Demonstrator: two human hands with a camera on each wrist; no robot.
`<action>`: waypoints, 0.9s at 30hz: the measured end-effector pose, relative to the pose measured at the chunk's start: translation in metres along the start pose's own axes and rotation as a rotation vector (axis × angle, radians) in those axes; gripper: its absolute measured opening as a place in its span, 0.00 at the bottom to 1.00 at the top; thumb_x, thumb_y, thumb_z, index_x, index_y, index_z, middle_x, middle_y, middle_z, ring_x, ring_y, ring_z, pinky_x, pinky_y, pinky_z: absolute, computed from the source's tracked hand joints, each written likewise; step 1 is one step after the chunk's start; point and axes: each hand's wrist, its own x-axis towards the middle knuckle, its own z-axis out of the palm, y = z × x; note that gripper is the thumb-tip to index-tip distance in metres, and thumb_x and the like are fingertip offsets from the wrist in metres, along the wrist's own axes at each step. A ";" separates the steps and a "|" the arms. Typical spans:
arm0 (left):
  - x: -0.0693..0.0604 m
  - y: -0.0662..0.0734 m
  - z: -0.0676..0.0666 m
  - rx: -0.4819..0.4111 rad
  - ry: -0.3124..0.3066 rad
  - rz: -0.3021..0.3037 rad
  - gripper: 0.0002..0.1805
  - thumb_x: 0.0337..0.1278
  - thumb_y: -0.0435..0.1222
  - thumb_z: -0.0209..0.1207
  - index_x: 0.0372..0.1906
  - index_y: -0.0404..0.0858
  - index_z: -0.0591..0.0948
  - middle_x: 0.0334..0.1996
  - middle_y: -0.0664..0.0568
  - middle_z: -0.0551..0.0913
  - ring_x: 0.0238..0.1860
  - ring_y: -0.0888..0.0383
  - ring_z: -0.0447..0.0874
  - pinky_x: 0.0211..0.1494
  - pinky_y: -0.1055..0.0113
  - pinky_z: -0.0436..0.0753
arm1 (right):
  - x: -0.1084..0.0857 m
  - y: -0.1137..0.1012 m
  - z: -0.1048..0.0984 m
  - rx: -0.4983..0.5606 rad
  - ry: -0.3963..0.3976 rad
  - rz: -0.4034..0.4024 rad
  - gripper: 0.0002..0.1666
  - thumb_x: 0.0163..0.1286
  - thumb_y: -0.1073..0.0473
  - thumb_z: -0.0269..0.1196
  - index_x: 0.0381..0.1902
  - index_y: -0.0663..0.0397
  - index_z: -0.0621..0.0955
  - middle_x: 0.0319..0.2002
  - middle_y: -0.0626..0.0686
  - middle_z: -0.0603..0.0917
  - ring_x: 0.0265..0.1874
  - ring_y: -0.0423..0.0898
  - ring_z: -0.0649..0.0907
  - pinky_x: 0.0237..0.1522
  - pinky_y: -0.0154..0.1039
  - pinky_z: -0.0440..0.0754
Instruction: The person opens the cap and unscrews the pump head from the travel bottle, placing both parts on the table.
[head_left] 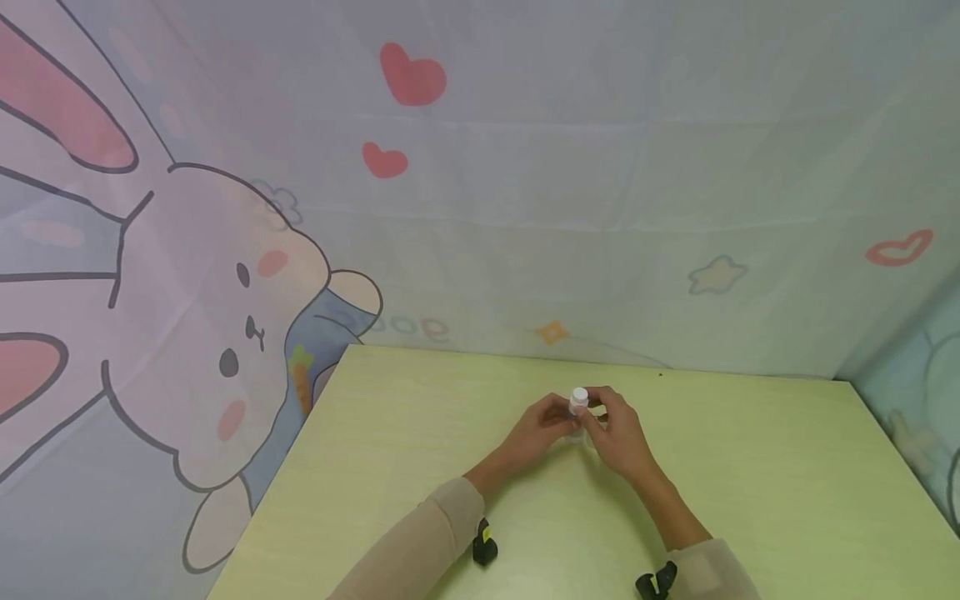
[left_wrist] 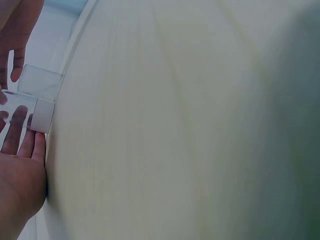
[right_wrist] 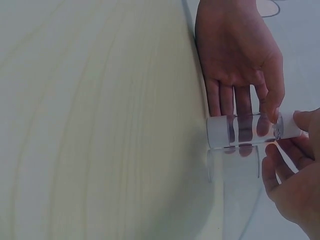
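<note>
Two-handed, lower right of centre: gripping a bottle upright in the left hand, pinching its cap with the right hand, just beside a clear cup; judged unfinished, with cap seated and letting go not yet done.

Cloth-screened tabletop booth arranged for recording; the type of room beyond cannot be determined. A creased, printed fabric backdrop rises directly behind the pale yellow-green, wood-grained surface, bearing a cartoon rabbit at 9 o'clock, a pink heart toward 11 and a star at 3. A bluish side panel adjoins between 3 and 4. Black wrist-worn cameras appear at 5 and 6.
</note>
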 end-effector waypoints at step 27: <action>-0.001 -0.003 0.000 -0.029 -0.011 -0.005 0.12 0.79 0.33 0.59 0.60 0.36 0.78 0.59 0.46 0.84 0.61 0.56 0.85 0.66 0.63 0.83 | 0.000 -0.003 0.003 0.037 0.085 0.070 0.20 0.75 0.57 0.71 0.55 0.63 0.79 0.50 0.60 0.84 0.53 0.60 0.83 0.51 0.53 0.83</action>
